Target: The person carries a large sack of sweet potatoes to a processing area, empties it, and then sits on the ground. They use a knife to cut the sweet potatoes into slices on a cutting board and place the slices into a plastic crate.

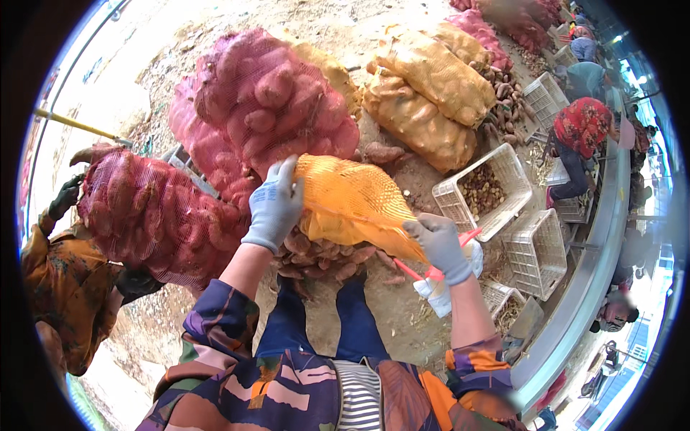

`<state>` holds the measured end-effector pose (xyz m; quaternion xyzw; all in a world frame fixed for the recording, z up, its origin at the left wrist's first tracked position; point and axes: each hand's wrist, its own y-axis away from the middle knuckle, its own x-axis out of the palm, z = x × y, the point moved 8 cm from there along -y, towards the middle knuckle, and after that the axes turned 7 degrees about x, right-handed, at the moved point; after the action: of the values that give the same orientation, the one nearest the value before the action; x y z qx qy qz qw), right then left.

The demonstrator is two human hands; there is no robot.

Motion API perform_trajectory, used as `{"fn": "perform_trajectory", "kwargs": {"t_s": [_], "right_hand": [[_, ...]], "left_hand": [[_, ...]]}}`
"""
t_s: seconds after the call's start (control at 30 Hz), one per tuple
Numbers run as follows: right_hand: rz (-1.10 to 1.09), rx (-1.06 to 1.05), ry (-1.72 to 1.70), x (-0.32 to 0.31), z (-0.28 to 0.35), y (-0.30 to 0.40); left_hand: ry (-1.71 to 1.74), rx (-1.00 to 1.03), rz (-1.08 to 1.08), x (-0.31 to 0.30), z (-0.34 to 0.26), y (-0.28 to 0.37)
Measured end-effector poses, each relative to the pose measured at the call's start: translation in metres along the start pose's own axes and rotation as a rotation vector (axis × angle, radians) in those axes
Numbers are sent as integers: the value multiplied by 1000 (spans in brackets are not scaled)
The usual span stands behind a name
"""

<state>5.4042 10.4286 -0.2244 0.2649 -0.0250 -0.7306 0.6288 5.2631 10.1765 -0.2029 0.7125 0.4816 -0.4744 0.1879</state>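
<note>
An orange mesh sack (356,199) is stretched between my hands, both in grey gloves. My left hand (277,202) grips its upper left end, the thumb side on the mesh. At its lower right end, my right hand (439,245) pinches the mesh edge. Beneath the sack lies a pile of loose sweet potatoes (318,261), just beyond my feet. Beyond it stands a large pink mesh sack full of sweet potatoes (269,102). Near my right hand, a red-handled thing (409,269) with white and blue cloth or wrapping lies partly hidden.
A co-worker's gloved hand (67,196) is beside a full red mesh sack (156,215) at left. Full yellow mesh sacks (426,91) lie ahead. White plastic crates (533,253) and a long metal conveyor or rail (587,280) line the right, where a person in red (582,126) bends.
</note>
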Motion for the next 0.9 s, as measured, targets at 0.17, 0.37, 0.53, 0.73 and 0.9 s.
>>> {"fn": "perform_trajectory", "kwargs": {"t_s": [0.17, 0.37, 0.53, 0.73, 0.9], "right_hand": [[322, 25, -209, 21, -5, -11], [52, -60, -490, -43, -16, -13], [-139, -317, 133, -44, -46, 37], [-311, -372, 648, -54, -49, 62], [-429, -611, 493, -42, 31, 124]], "left_hand": [[517, 214, 486, 80, -124, 23], [863, -117, 505, 139, -134, 23], [1046, -266, 452, 120, -159, 16], [621, -3, 374, 110, -159, 56], [742, -40, 179, 85, -139, 111]]}}
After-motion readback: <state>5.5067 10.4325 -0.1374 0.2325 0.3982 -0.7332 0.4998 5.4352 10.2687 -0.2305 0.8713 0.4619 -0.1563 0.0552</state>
